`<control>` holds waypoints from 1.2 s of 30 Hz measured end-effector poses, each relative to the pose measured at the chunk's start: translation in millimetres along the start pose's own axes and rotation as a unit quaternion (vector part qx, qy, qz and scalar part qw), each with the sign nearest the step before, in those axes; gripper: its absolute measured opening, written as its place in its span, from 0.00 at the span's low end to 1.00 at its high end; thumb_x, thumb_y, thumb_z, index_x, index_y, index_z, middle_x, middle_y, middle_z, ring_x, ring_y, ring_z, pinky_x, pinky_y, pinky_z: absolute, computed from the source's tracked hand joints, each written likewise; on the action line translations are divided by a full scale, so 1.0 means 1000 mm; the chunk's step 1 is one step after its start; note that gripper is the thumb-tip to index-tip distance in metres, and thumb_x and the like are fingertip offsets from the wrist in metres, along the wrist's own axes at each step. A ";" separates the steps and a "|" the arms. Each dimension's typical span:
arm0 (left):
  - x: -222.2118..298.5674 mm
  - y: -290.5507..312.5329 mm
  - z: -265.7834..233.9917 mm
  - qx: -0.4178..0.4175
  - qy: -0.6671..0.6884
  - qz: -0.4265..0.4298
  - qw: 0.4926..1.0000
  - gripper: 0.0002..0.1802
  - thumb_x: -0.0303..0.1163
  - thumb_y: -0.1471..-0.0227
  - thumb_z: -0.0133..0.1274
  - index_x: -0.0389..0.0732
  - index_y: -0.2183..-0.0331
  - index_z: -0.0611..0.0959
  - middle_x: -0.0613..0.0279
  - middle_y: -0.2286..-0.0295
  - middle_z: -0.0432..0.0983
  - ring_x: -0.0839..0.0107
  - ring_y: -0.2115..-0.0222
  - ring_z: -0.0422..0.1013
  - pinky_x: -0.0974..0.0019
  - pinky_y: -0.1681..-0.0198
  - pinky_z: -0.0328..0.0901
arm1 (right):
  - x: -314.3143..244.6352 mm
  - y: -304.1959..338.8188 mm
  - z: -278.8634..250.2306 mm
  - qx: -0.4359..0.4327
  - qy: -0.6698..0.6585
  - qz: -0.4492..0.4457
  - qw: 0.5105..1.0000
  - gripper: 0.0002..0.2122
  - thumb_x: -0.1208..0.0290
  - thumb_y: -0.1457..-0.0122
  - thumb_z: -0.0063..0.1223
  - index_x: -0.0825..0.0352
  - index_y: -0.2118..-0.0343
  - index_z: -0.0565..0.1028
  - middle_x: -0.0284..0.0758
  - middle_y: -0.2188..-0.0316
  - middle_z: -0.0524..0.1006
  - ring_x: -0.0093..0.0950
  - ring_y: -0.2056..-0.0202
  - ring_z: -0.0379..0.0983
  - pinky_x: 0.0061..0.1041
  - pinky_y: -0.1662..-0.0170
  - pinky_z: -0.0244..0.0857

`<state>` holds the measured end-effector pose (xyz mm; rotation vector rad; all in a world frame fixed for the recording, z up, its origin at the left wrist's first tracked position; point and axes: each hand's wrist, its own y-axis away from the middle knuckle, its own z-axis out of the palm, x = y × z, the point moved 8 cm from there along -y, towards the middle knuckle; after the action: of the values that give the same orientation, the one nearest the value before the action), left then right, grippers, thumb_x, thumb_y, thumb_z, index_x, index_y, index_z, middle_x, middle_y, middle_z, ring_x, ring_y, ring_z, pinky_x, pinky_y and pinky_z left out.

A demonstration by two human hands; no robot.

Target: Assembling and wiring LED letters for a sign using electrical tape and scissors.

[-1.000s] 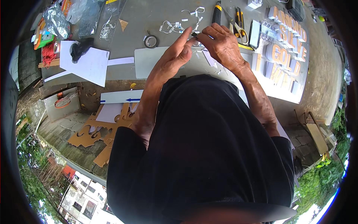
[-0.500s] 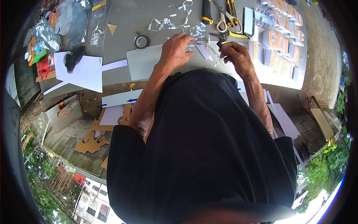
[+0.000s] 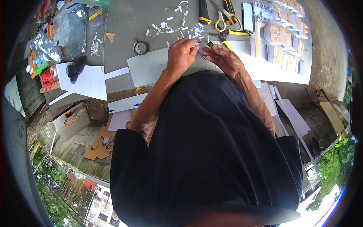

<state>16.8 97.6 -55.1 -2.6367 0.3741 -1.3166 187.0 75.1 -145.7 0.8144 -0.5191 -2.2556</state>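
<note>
My left hand [image 3: 182, 57] is over the pale sheet [image 3: 151, 64], thumb and fingers closed in a pinch. A small thin piece shows at its fingertips, too small to name. My right hand [image 3: 226, 59] faces it closely, with thumb and forefinger closed on a small black piece [image 3: 210, 45]. A yellow piece [image 3: 227, 45] shows just behind those fingers; I cannot tell whether it belongs to the black piece. Beyond both hands lie small white modules on wires [image 3: 164, 29] and pliers with yellow handles [image 3: 224, 34].
Scissors [image 3: 220, 23], a black-and-yellow handled tool [image 3: 204, 13] and a phone-like slab [image 3: 248, 18] lie beyond my right hand. Raised letters [image 3: 281, 38] stand at the right. A roll of dark tape [image 3: 141, 48] is left of my hands; plastic bags [image 3: 77, 28] lie far left.
My right hand has moved left, close to my left hand, with the black piece in its fingers. My left hand has shifted slightly right and its fingers have closed. The whole view has shifted slightly.
</note>
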 end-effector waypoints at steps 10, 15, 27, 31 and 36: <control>0.024 0.006 -0.014 -0.021 0.080 -0.035 0.996 0.10 0.26 0.51 0.66 0.37 0.63 0.85 0.62 0.68 0.83 0.72 0.71 0.78 0.69 0.72 0.69 | -0.027 -0.003 0.022 -0.015 0.041 -0.053 0.998 0.08 0.76 0.38 0.58 0.74 0.58 0.79 0.47 0.60 0.82 0.39 0.57 0.81 0.35 0.50 0.77; -0.010 0.018 0.004 -0.116 0.387 -0.295 0.866 0.18 0.32 0.42 0.61 0.32 0.53 0.81 0.59 0.69 0.83 0.78 0.71 0.74 0.75 0.72 0.65 | -0.044 0.012 0.054 -0.067 0.103 -0.101 0.987 0.08 0.76 0.40 0.61 0.72 0.59 0.81 0.44 0.64 0.83 0.36 0.60 0.82 0.33 0.52 0.77; -0.001 0.024 -0.005 -0.091 0.489 -0.361 0.789 0.08 0.28 0.44 0.60 0.35 0.62 0.86 0.59 0.71 0.82 0.75 0.71 0.76 0.70 0.69 0.68 | -0.052 0.023 0.079 -0.102 0.172 -0.126 0.972 0.07 0.76 0.38 0.59 0.71 0.60 0.80 0.43 0.65 0.82 0.36 0.61 0.81 0.36 0.52 0.75; 0.005 0.024 -0.007 -0.088 0.500 -0.346 0.789 0.08 0.28 0.44 0.61 0.35 0.62 0.86 0.60 0.71 0.82 0.76 0.71 0.75 0.71 0.71 0.67 | -0.052 0.029 0.083 -0.093 0.183 -0.119 0.971 0.07 0.74 0.38 0.59 0.70 0.60 0.80 0.43 0.65 0.82 0.35 0.61 0.81 0.34 0.55 0.74; 0.002 0.023 -0.010 -0.071 0.505 -0.333 0.793 0.09 0.28 0.44 0.61 0.35 0.62 0.86 0.60 0.71 0.82 0.77 0.74 0.73 0.72 0.72 0.66 | -0.045 0.043 0.072 0.013 0.230 -0.075 0.970 0.08 0.71 0.38 0.59 0.70 0.61 0.80 0.42 0.66 0.82 0.32 0.65 0.80 0.31 0.62 0.73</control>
<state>6.3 74.6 -53.8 -1.9116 -0.4370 -2.9651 184.0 86.6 -51.2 1.3813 -0.2749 -2.0937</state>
